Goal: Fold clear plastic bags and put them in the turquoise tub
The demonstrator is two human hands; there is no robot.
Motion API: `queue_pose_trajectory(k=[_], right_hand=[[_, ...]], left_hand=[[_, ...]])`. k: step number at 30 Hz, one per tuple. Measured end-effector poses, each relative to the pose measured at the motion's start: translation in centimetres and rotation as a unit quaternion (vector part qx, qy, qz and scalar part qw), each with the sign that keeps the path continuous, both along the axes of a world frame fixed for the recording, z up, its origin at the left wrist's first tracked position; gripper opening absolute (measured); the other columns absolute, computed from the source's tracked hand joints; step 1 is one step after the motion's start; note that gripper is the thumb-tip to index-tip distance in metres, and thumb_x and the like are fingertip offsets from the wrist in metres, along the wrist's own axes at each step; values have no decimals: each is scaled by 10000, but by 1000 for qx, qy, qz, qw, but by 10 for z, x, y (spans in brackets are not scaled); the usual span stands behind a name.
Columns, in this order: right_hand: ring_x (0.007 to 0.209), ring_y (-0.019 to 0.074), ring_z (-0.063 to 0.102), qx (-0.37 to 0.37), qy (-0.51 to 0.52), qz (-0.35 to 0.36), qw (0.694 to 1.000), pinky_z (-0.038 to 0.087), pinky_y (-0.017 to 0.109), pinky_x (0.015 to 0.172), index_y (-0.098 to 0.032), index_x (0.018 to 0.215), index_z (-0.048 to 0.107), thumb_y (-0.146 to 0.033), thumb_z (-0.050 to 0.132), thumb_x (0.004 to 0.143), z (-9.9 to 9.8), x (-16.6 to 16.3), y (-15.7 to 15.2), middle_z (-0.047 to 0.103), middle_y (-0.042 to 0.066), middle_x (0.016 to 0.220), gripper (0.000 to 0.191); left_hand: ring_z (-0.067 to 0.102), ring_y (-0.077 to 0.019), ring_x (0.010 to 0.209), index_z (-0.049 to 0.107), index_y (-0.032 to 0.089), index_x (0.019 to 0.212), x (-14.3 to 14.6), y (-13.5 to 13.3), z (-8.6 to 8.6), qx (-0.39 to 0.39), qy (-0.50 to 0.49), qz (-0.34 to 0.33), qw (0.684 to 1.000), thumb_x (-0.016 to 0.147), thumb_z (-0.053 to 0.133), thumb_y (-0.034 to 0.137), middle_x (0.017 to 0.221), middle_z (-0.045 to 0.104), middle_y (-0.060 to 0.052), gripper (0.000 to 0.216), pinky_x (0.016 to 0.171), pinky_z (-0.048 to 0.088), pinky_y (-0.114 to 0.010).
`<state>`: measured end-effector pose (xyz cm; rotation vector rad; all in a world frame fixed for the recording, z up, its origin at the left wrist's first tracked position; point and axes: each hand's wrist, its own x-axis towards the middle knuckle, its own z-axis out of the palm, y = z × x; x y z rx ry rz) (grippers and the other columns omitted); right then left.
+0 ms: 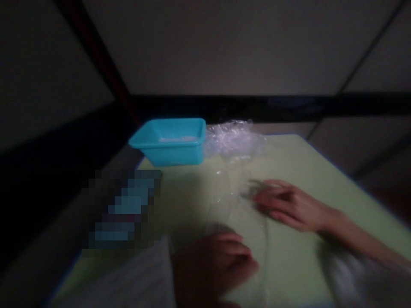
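Observation:
A clear plastic bag (pixel 237 218) lies flat on the pale green tabletop, its edges hard to see. My left hand (pixel 221 261) is over the bag's near left part, its fingers curled and pressed together on the film. At the bag's right side is my right hand (pixel 285 205), fingers bent inward and closed. A dark smear shows at its blurred fingertips, and I cannot make out what is between them. A heap of crumpled clear plastic bags (pixel 236 139) is beyond both hands.
A turquoise plastic basket (pixel 173 155) with something pale inside stands at the table's far left, beside the heap. Along the left edge lies a pixelated flat object (pixel 128 209). The table (pixel 314 167) has a blue rim. Large pale panels (pixel 224 47) rise behind it.

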<state>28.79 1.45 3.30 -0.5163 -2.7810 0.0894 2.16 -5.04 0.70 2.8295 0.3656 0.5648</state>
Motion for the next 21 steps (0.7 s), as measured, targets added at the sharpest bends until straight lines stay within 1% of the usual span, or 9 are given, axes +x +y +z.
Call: queue_pose_trajectory(k=[4, 9, 12, 15, 17, 19, 21], right_hand=[[1047, 223, 596, 21, 0, -25, 999, 374, 491, 1006, -140, 1193, 537, -282, 355, 949, 1, 2, 1, 657, 111, 1106, 336], [975, 221, 625, 68, -10, -52, 996, 379, 493, 992, -155, 1162, 557, -250, 380, 936, 3, 7, 3, 678, 95, 1054, 303], [932, 205, 638, 71, 6, -62, 996, 374, 478, 999, -176, 1137, 577, -235, 401, 927, 1, 7, 4, 689, 75, 1004, 280], [937, 199, 634, 39, 28, -90, 995, 361, 463, 1011, -187, 1155, 566, -242, 429, 922, -3, 4, 5, 688, 66, 983, 276], [943, 207, 624, -2, 67, -133, 989, 375, 457, 994, -192, 1182, 537, -276, 470, 906, -8, 1, 7, 684, 59, 956, 296], [960, 222, 606, -57, 122, -179, 975, 415, 445, 944, -197, 1228, 483, -320, 541, 866, -15, -4, 10, 665, 61, 969, 387], [1014, 240, 577, -117, 167, -201, 958, 436, 440, 913, -198, 1296, 392, -343, 608, 813, -23, -9, 14, 627, 81, 1063, 548]], left_hand=[[613, -193, 957, 533, 131, 1117, 0, 0, 1, -6, -11, 2, 1000, 916, 280, 584, 966, 687, -96, 557, 998, 385, -345], [621, -191, 935, 537, 101, 1102, 0, 1, 3, 5, -31, -9, 999, 927, 263, 569, 946, 690, -104, 570, 1004, 373, -340], [622, -196, 937, 537, 100, 1095, 1, 1, 4, 2, -34, -9, 999, 928, 263, 565, 941, 691, -108, 564, 996, 378, -341], [620, -198, 944, 529, 115, 1095, 1, 1, 6, -3, -7, -6, 1000, 930, 273, 560, 945, 693, -100, 540, 980, 394, -346], [620, -196, 947, 521, 116, 1104, 0, 1, 6, 1, -4, -6, 1000, 929, 280, 558, 961, 692, -100, 533, 980, 397, -344], [620, -198, 948, 516, 116, 1106, 0, 1, 5, 15, -27, 1, 1000, 926, 282, 563, 965, 690, -105, 535, 985, 393, -347], [624, -197, 937, 517, 119, 1104, 1, 2, 1, 32, -54, 1, 998, 927, 281, 560, 949, 691, -102, 531, 982, 394, -348]])
